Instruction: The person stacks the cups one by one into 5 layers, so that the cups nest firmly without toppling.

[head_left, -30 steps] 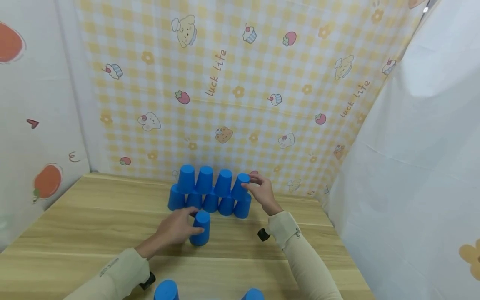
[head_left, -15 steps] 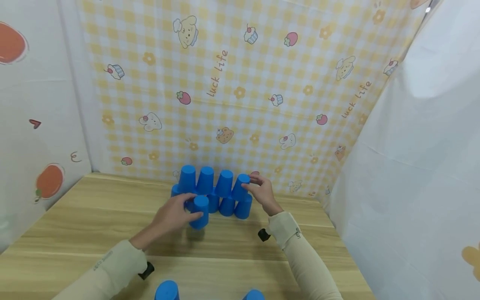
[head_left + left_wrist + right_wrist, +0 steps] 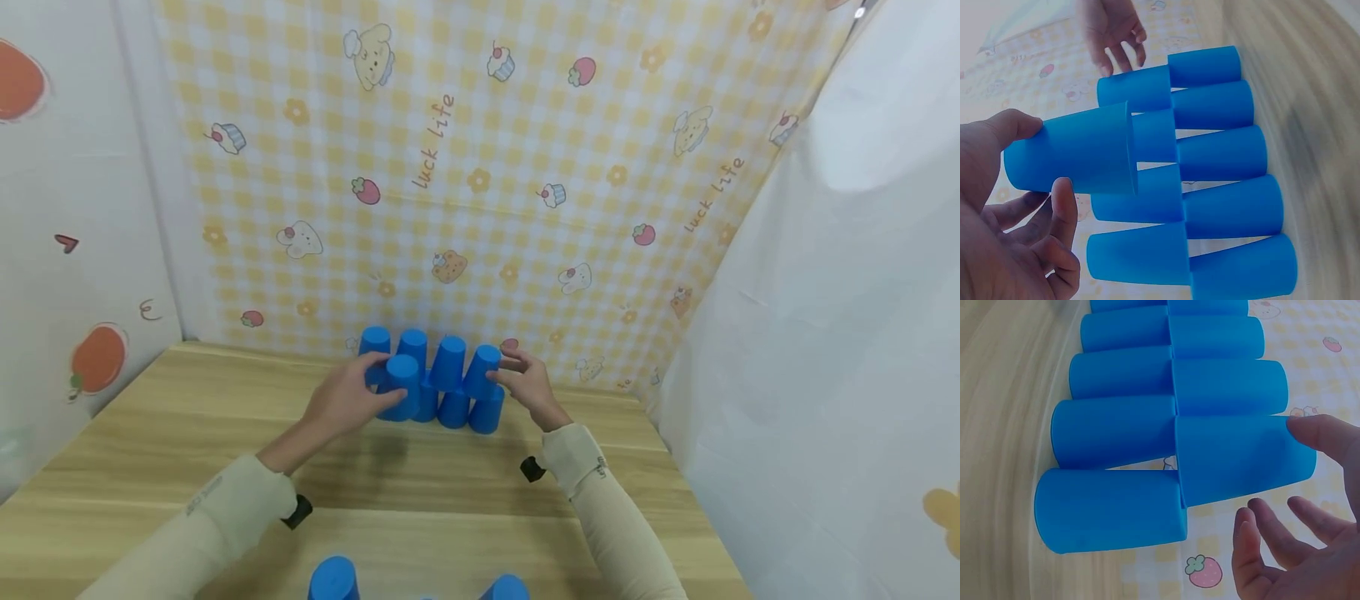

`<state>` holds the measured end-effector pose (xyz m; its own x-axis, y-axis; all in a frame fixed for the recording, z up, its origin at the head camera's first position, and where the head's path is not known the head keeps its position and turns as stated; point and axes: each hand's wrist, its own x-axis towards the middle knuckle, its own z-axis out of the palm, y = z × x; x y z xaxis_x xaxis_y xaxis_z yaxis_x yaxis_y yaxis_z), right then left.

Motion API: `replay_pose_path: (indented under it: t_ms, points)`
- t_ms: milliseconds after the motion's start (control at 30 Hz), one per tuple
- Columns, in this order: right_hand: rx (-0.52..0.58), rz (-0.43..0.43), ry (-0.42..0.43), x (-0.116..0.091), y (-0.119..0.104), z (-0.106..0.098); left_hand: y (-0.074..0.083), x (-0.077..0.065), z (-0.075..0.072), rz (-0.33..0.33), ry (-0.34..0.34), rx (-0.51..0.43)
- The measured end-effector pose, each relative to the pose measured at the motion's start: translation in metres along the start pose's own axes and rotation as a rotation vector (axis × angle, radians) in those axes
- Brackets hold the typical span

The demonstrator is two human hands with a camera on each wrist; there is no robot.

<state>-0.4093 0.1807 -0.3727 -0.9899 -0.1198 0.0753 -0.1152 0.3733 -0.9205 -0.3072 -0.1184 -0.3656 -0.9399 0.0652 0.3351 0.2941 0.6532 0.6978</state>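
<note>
My left hand [image 3: 341, 402] grips an upside-down blue cup [image 3: 400, 385] between thumb and fingers, held in the air in front of a two-tier row of blue cups. In the left wrist view this held cup [image 3: 1075, 150] hides part of the upper tier. My right hand [image 3: 528, 387] is at the right end of the row. Its thumb touches the end cup [image 3: 1244, 456] of the upper tier, while its other fingers stay loosely bent and apart from the cup. Lower-tier cups [image 3: 1113, 509] stand upside down on the table, with the upper cups across their joins.
Two more blue cups, one left [image 3: 334, 579] and one right [image 3: 506, 588], stand at the near edge of the head view. The wooden table [image 3: 420, 500] meets a checked curtain [image 3: 480, 225] close behind the row. White sheets hang at both sides.
My left hand has lifted the blue cup off the table and carried it up and away from me, closer to the row. The right hand has stayed by the end cup.
</note>
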Motion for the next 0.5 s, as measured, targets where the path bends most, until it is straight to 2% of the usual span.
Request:
replay_pose_path:
  t_ms: [367, 500]
  points:
    - [-0.026, 0.080, 0.011, -0.016, 0.009, -0.010, 0.007, 0.009, -0.008, 0.003, 0.040, 0.020]
    - [-0.046, 0.080, -0.012, -0.025, 0.015, -0.015, 0.010, 0.012, -0.011, -0.001, 0.049, 0.016]
